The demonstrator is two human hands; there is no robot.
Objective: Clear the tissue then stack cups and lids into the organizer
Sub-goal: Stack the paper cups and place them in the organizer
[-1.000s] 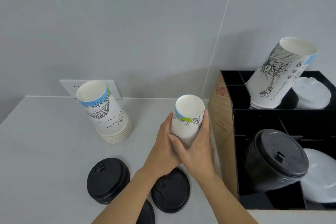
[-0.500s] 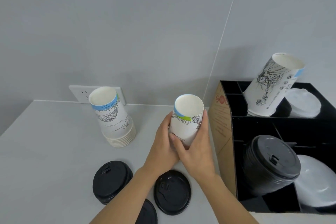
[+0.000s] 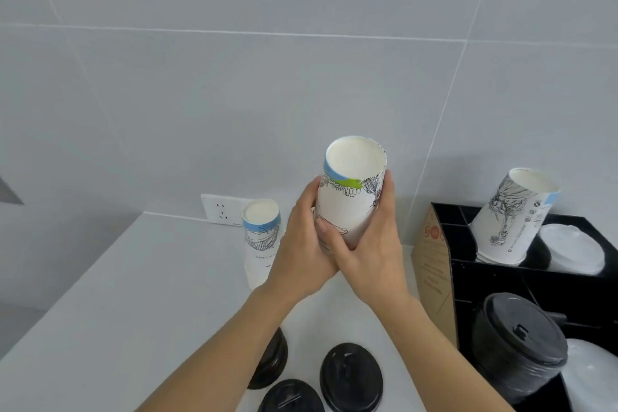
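Setting: grey tiled wall (image 3: 234,77) behind a white counter (image 3: 133,294); a wall socket (image 3: 220,210) sits at the counter's back edge.
Tissue: none visible anywhere in view; judged already cleared, though this cannot be confirmed.
Left hand (image 3: 301,244): wrapped around the lower left side of the held cups (image 3: 351,197), fingers curled against the paper.
Right hand (image 3: 371,254): wrapped around the lower right side of the same cups, thumb overlapping the left hand's fingers.
Held cups: bottom-up and lifted clear of the counter, to the left of the organizer (image 3: 468,264). Whether it is one cup or a nested set cannot be told.
Counter cups (image 3: 261,241): a second inverted stack stands on the counter by the socket, not yet stored.
Loose lids (image 3: 350,376): black lids lie on the counter near the front edge, partly hidden by the forearms, not yet stored.
Organizer contents: a tilted cup stack (image 3: 511,217) in a rear compartment, a white lid (image 3: 572,247) beside it, and a black lid stack (image 3: 518,344) in a front compartment.
Progress: judged roughly midway; some cups and lids are stored.
Remaining: held cups, counter cups and loose lids to go in.
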